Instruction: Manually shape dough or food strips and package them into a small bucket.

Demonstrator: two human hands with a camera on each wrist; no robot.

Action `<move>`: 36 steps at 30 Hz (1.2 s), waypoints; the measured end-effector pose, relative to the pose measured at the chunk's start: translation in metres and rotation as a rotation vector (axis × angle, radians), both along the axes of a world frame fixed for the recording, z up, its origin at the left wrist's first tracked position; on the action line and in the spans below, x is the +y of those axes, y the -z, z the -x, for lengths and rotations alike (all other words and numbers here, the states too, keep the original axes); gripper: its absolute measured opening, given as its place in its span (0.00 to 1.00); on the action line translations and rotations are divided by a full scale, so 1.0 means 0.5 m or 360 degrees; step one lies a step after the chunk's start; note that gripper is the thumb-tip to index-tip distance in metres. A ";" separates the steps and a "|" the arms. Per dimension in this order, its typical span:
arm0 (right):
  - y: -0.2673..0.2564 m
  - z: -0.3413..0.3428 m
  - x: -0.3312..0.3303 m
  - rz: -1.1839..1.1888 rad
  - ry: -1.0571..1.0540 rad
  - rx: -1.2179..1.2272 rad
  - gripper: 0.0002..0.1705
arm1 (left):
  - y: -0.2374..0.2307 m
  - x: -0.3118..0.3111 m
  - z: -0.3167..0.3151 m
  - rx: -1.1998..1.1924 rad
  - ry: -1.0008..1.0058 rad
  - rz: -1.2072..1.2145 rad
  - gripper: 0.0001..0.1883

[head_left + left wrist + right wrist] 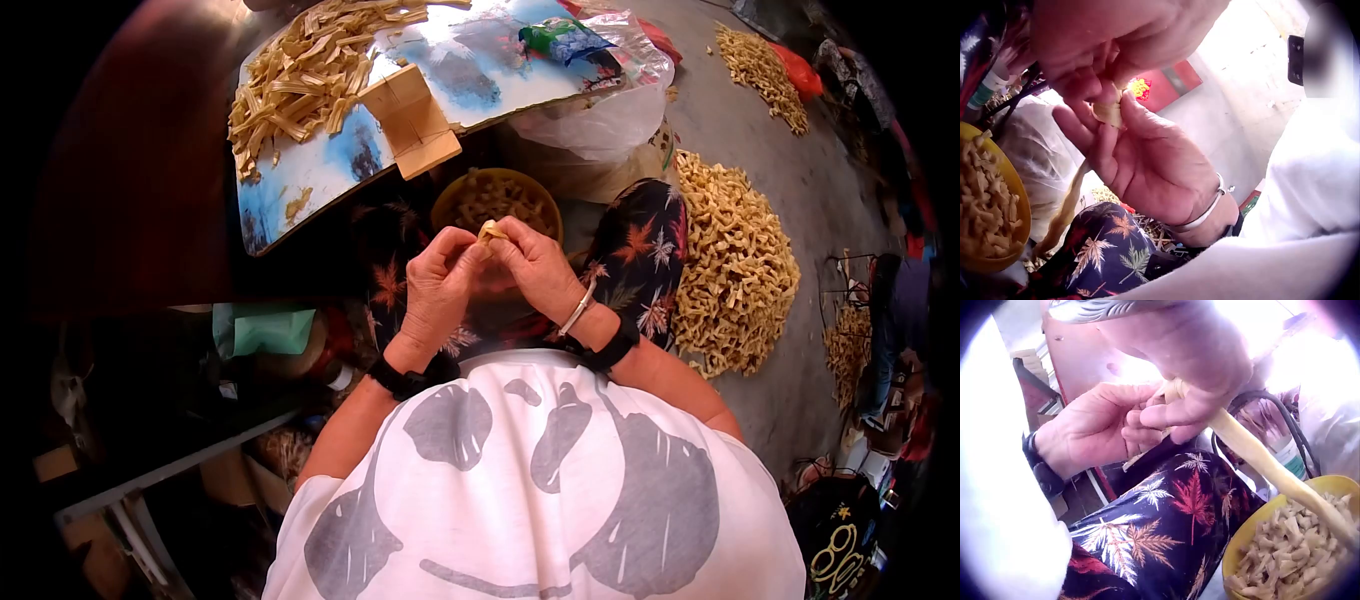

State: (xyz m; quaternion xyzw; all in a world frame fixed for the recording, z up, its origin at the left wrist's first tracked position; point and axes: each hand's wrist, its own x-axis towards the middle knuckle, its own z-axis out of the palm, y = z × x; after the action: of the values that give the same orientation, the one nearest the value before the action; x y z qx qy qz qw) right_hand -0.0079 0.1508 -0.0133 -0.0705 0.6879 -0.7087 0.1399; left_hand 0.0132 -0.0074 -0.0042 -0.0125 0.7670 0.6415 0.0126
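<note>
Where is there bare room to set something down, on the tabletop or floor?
Tabletop: between the wooden block and the green-blue packet. Floor: between the large pile and the smaller pile. Crowded: under the loose strips at left.

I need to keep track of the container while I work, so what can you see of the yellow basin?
The yellow basin is round and smooth-rimmed, apparently plastic. Short, pale, crumpled pieces hide its bottom, with some inner wall showing above them. It sits between the patterned trouser legs, just beyond the hands. A pale strip crosses in front of it in the right wrist view; whether they touch is unclear. Its base and support are hidden.
</note>
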 end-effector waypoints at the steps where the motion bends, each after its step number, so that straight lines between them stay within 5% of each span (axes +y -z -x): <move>1: -0.016 -0.001 0.002 -0.0196 -0.0008 0.0110 0.11 | -0.001 -0.009 0.005 0.0084 -0.0015 0.0143 0.03; 4: -0.030 -0.007 0.021 -0.0652 -0.0047 0.0386 0.09 | -0.018 -0.038 0.025 0.0215 -0.0066 0.0403 0.03; 10: -0.020 -0.027 0.014 -0.0584 0.0134 0.0346 0.07 | -0.012 -0.038 0.029 -0.0449 -0.0083 -0.1094 0.09; 12: -0.018 -0.025 0.001 -0.0611 0.0221 0.0631 0.07 | -0.009 -0.013 0.013 -0.0510 0.0013 -0.1337 0.15; 14: -0.009 -0.029 -0.020 -0.0627 0.0313 0.0894 0.07 | 0.009 0.004 0.005 -0.0428 -0.0044 -0.1243 0.16; 18: -0.031 -0.011 0.000 -0.0857 0.0229 0.0761 0.12 | -0.016 -0.004 0.010 -0.0352 -0.0007 -0.1127 0.13; 21: -0.037 0.029 -0.008 -0.0482 0.0241 0.0743 0.12 | -0.006 -0.014 0.015 -0.0465 0.0433 -0.0888 0.12; 22: -0.034 0.035 -0.003 -0.0388 -0.0076 0.0319 0.12 | -0.033 0.004 0.004 -0.0547 0.0392 -0.0905 0.11; 29: -0.015 0.050 -0.009 -0.0604 0.0132 0.0528 0.10 | 0.014 -0.029 -0.002 -0.0354 0.0187 -0.0427 0.09; 36: -0.016 0.067 -0.006 0.0351 -0.0323 -0.0270 0.05 | -0.022 -0.050 0.007 -0.0440 0.0100 -0.0737 0.05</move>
State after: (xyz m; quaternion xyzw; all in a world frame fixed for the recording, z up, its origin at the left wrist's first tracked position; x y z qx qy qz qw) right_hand -0.0413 0.1476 -0.0052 -0.0942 0.5811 -0.7655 0.2597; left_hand 0.0098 -0.0322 0.0069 -0.0729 0.5908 0.7913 0.1394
